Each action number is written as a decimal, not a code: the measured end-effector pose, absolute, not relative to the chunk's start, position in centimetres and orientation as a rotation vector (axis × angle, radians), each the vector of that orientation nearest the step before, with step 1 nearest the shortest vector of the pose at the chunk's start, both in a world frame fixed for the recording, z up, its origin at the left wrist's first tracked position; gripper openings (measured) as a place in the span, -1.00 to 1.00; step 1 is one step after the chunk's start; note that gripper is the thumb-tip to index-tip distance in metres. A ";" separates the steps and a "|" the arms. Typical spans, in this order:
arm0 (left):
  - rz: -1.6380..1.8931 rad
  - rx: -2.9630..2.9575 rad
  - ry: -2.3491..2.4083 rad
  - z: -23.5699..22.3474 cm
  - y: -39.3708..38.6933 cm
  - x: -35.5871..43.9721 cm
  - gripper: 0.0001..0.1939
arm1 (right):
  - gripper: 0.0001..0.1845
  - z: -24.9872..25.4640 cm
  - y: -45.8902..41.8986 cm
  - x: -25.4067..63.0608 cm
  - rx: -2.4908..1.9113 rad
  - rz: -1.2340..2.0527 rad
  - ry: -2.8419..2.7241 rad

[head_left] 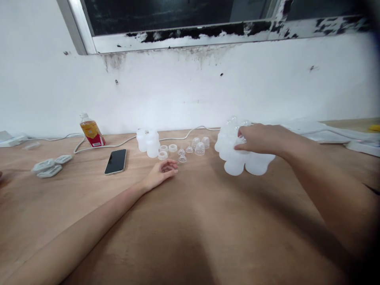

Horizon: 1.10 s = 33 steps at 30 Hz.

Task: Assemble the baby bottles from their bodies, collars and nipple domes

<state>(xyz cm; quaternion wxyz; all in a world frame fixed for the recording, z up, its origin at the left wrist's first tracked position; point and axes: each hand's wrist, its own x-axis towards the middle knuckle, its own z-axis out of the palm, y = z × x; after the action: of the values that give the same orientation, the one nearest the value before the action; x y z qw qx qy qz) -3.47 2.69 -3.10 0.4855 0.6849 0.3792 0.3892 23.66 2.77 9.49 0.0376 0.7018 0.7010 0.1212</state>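
My right hand (258, 138) reaches over a cluster of frosted white baby bottles (234, 167) with clear tops. Its thumb and fingers close round the clear top of one of the front bottles; part of the grip is hidden behind the hand. My left hand (162, 173) rests on the table with loosely curled fingers, thumb apart, nothing in it. Just beyond it lie clear bottle nipples (182, 158) and white collar rings (162, 155). Several clear dome caps (200, 149) stand to the right of the nipples. More white bottles (152, 144), without tops, stand behind the rings.
On the left are a phone (115, 161), a drink bottle (92, 130) and several pale flat plastic pieces (49, 168). A white cable (190, 135) runs along the wall. White sheets or bags (314, 132) and a power strip (363, 149) lie at the right.
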 end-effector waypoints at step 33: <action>0.786 2.846 1.456 -3.8 4.5 -5.7 -0.55 | -0.52 0.6 3.5 15.5 1.742 0.223 3.186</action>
<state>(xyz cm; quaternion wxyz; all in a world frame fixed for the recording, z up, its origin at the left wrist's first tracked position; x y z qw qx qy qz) -5.66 4.51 -3.82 -0.0750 0.8620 0.4411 0.2382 15.46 3.51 0.58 -0.2459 0.4641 0.8489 0.0594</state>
